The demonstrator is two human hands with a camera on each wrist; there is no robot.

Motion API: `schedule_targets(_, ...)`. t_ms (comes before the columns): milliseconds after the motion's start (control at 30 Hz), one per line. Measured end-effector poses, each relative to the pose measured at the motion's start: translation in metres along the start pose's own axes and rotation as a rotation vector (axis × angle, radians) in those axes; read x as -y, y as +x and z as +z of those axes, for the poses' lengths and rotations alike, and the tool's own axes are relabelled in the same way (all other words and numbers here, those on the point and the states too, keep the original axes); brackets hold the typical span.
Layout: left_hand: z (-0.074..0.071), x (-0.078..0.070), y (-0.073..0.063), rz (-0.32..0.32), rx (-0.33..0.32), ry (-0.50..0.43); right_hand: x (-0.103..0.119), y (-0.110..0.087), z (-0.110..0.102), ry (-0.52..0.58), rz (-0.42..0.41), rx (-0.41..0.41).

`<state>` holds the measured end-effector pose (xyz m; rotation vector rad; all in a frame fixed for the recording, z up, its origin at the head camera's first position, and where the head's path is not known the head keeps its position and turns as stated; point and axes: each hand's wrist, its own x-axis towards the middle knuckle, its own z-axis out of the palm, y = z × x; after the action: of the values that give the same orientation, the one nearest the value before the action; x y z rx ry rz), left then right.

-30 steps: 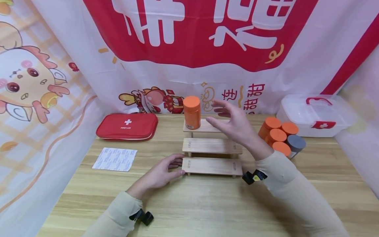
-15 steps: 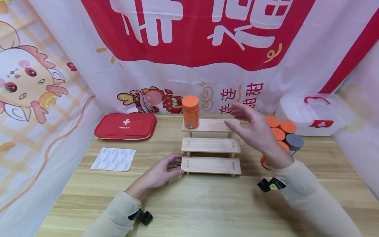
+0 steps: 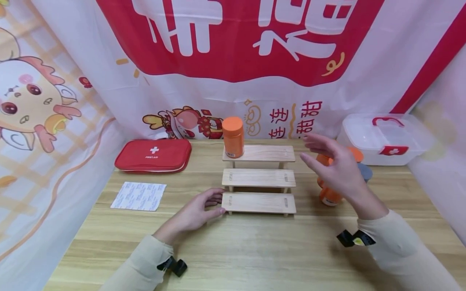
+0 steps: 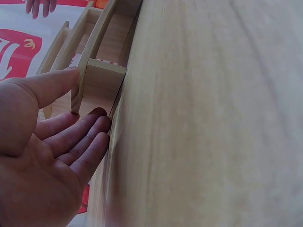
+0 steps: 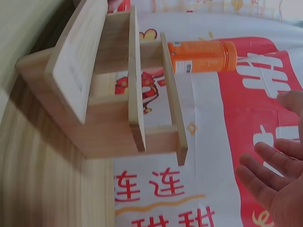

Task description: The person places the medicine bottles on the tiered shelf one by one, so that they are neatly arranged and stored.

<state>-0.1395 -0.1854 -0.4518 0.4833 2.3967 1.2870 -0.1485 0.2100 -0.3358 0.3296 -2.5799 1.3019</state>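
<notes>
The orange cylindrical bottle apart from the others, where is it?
In the head view, the bottle stands on the left end of the top wooden step.

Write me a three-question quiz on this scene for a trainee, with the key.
1. Multiple choice: which step of the stand bears an orange bottle? (a) top (b) middle (c) lowest
2. True or false: the left hand touches the lowest step.
3. Short answer: what does the right hand hold?

Key: 1. a; 2. true; 3. nothing.
</notes>
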Motion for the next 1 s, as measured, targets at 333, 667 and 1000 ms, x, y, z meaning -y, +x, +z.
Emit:
schedule_targets(333,0.0,0.001,0.0,0.021,0.007,0.0,-0.022,-0.019,-0.016,-0.021,-0.042,-0.068)
schedule_targets(667,0.0,0.001,0.0,0.008,0.008,-0.012,-0.04,-0.043,-0.026,-0.046,-0.027,-0.088)
schedule_targets(1000,0.0,-0.001,0.0,0.002,-0.002,-0.012,-0.052,-0.064,-0.036,-0.041,-0.061,-0.155)
